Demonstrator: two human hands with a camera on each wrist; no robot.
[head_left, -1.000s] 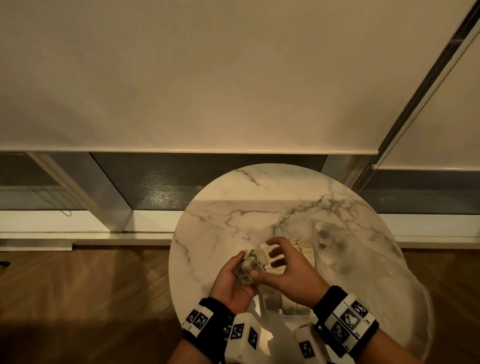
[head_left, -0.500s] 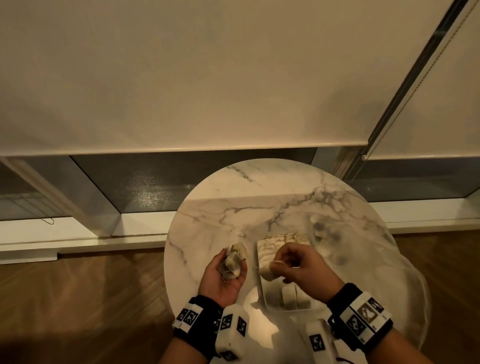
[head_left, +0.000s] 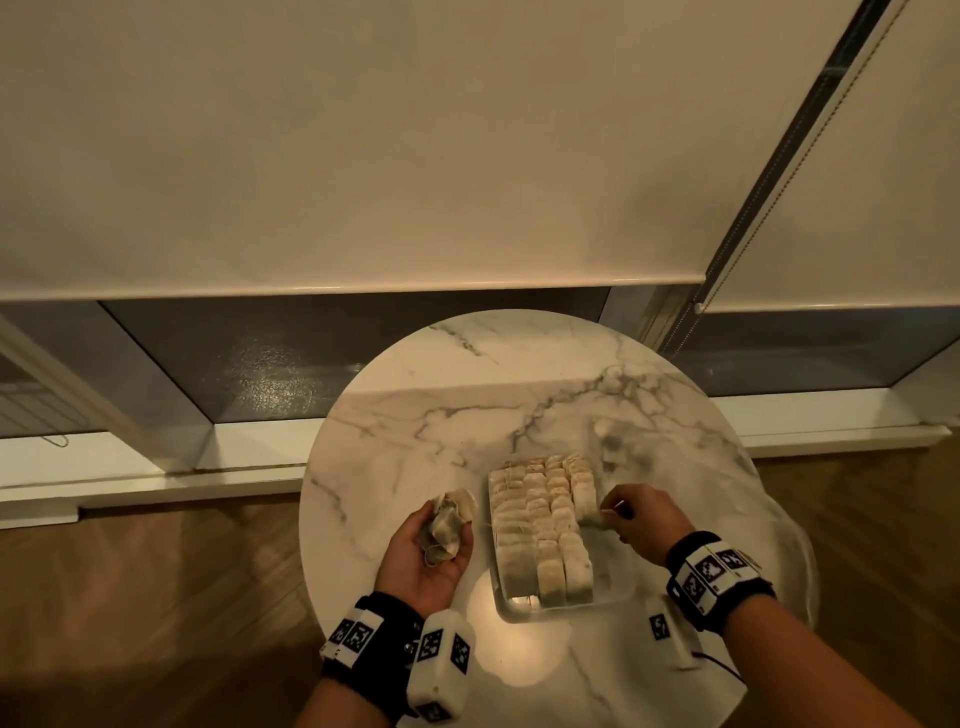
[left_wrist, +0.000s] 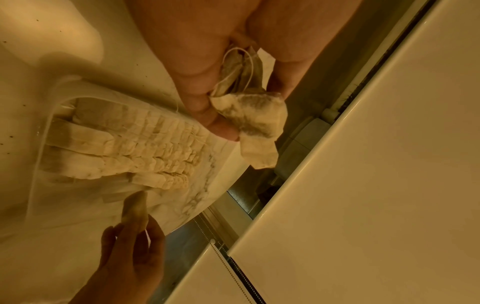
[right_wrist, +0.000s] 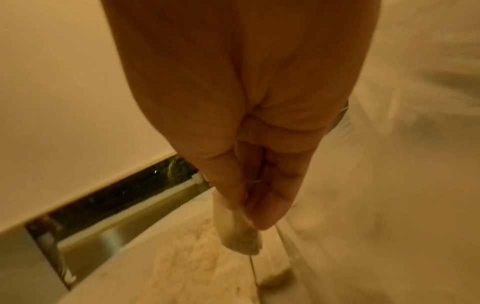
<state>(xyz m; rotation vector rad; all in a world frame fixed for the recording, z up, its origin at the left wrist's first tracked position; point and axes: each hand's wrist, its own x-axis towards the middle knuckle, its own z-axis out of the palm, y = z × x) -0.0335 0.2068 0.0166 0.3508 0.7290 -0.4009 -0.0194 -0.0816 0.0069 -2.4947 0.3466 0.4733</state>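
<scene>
Your left hand (head_left: 423, 564) cups a bunch of tea bags (head_left: 448, 525) left of the tray (head_left: 615, 595). Your right hand (head_left: 644, 525) has drawn away, pinching a single tea bag (head_left: 589, 517) over the tray's short right row; placement is judged imminent.

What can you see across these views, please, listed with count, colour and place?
Tray: one, clear, on the table near the person.
Packed tea bags: many, beige, in rows in the tray.
Bunch of tea bags: several, beige with strings, held left of the tray.
Single tea bag: one, beige, held over the tray's right side.
Table: one, round, white marble with grey veins.
Blinds: two, cream, lowered behind the table.
Floor: brown wood, under the table.
Wristbands: two, black with markers.
Left hand: grips the bunch.
Right hand: pinches the single bag.
</scene>
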